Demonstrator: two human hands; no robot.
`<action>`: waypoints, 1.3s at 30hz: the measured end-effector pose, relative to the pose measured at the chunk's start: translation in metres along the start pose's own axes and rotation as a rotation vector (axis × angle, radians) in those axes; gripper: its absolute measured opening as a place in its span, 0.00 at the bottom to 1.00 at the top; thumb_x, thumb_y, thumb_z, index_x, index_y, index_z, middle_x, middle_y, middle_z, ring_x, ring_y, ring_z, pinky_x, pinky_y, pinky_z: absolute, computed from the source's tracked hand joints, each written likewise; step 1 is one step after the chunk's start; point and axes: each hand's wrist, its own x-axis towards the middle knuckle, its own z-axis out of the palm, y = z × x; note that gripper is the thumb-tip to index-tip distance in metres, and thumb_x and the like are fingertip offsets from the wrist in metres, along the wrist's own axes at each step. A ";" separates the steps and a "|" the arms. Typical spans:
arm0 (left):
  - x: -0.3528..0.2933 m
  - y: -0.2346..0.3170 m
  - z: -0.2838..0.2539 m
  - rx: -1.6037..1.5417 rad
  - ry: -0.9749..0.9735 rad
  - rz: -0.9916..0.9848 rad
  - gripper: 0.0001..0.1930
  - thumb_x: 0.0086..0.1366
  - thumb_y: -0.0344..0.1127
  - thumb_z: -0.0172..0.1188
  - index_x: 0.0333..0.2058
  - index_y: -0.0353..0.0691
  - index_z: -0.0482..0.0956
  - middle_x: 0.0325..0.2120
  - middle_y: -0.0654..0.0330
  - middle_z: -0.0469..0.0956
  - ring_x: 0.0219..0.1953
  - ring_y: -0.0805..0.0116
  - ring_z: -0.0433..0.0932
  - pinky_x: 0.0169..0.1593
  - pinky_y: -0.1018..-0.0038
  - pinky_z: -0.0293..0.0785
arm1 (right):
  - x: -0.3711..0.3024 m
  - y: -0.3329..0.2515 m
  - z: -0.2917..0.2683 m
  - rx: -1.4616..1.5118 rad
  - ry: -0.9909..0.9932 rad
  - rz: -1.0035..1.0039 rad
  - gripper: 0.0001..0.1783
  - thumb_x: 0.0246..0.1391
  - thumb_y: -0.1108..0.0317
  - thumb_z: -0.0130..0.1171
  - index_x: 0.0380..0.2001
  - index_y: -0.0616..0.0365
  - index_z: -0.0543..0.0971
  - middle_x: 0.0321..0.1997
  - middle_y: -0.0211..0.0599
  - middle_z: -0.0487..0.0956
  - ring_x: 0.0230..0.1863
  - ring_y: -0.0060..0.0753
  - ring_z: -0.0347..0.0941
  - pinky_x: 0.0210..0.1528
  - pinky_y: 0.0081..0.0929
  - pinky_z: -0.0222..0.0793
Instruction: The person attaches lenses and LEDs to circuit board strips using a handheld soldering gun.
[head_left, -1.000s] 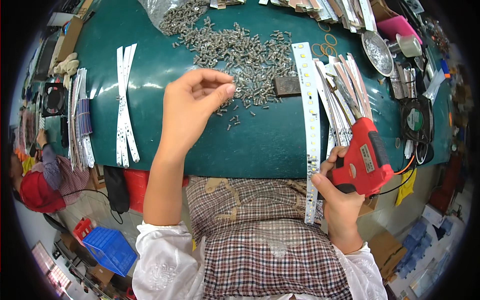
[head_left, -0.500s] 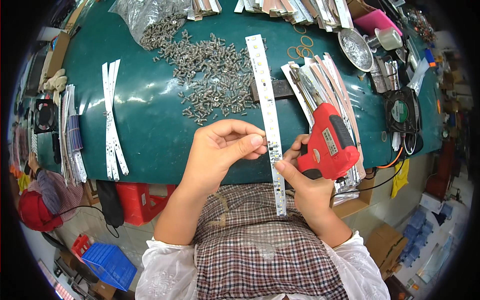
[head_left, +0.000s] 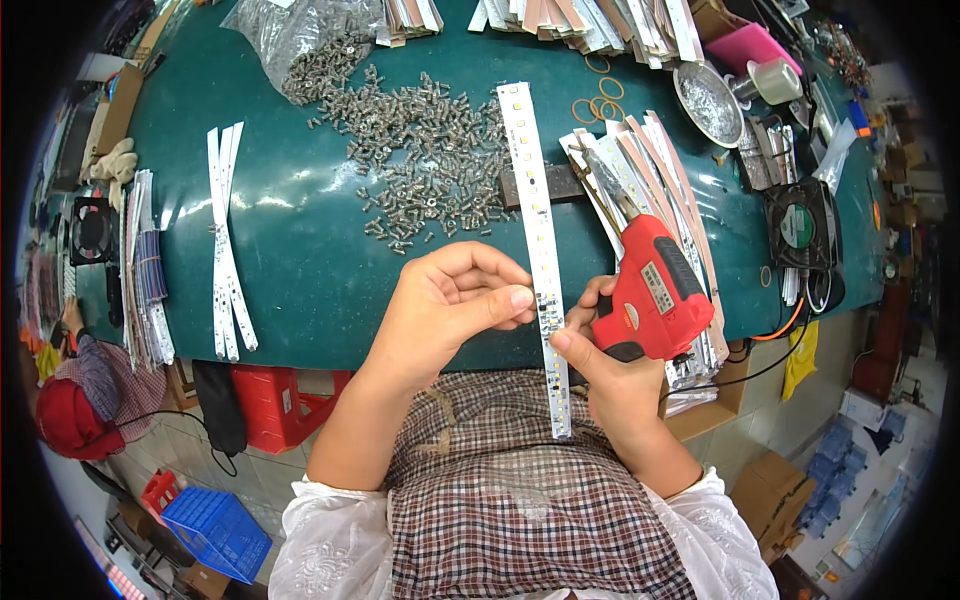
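Since a second earlier, the left hand point(head_left: 440, 305) had come away from the pile of small metal screws point(head_left: 430, 165) to the left edge of the white strip point(head_left: 542, 250). Its thumb and forefinger were drawn together at that edge, the other fingers curled beneath; whether they pinched something small could not be told.

Held by the right hand point(head_left: 615, 385), the strip stood nearly upright in view, its upper part over the counter point(head_left: 310, 270) and its lower end over the checked cloth apron point(head_left: 520, 500). That grip pinched it, thumb flat on its face, while the fingers also kept the red tool point(head_left: 655, 300) against the palm. Moulded plastic, smooth and pistol-shaped, the tool had a ridged black back and a slim metal tip pointing away from the person.

Narrow, flat and straight-sided, the strip carried a row of small yellowish squares, with darker components crowded around the thumb. Behind it, a dark rectangular block point(head_left: 565, 183) lay on the glossy green counter. Thin strips in white and dull pink point(head_left: 655, 150) fanned out beyond the tool, and crinkled clear plastic point(head_left: 265, 45) lay beside the screws.
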 end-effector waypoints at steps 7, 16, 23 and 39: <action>-0.001 0.005 -0.002 0.055 -0.037 -0.021 0.09 0.61 0.27 0.65 0.39 0.31 0.79 0.32 0.57 0.83 0.34 0.73 0.82 0.38 0.78 0.79 | 0.000 -0.001 -0.001 -0.014 -0.014 -0.008 0.29 0.45 0.84 0.68 0.48 0.60 0.65 0.38 0.33 0.73 0.36 0.19 0.74 0.37 0.17 0.73; -0.004 -0.002 0.007 0.075 0.026 0.045 0.08 0.62 0.27 0.63 0.39 0.30 0.79 0.33 0.57 0.82 0.34 0.74 0.82 0.38 0.78 0.79 | 0.000 -0.004 0.001 -0.060 -0.018 0.029 0.28 0.46 0.83 0.67 0.48 0.59 0.65 0.38 0.33 0.73 0.36 0.18 0.74 0.38 0.17 0.72; 0.002 -0.013 0.013 0.097 0.119 0.071 0.07 0.63 0.26 0.61 0.39 0.30 0.78 0.32 0.56 0.82 0.32 0.74 0.82 0.37 0.78 0.80 | -0.003 0.002 0.002 -0.217 -0.032 -0.079 0.27 0.50 0.83 0.65 0.49 0.59 0.63 0.42 0.34 0.70 0.37 0.19 0.74 0.39 0.19 0.72; 0.028 -0.024 0.020 0.945 0.407 0.240 0.08 0.56 0.25 0.64 0.36 0.34 0.80 0.28 0.59 0.82 0.23 0.77 0.80 0.30 0.79 0.74 | -0.059 -0.033 -0.064 -0.640 -0.278 0.152 0.15 0.62 0.73 0.48 0.49 0.72 0.71 0.35 0.39 0.75 0.36 0.27 0.73 0.38 0.25 0.68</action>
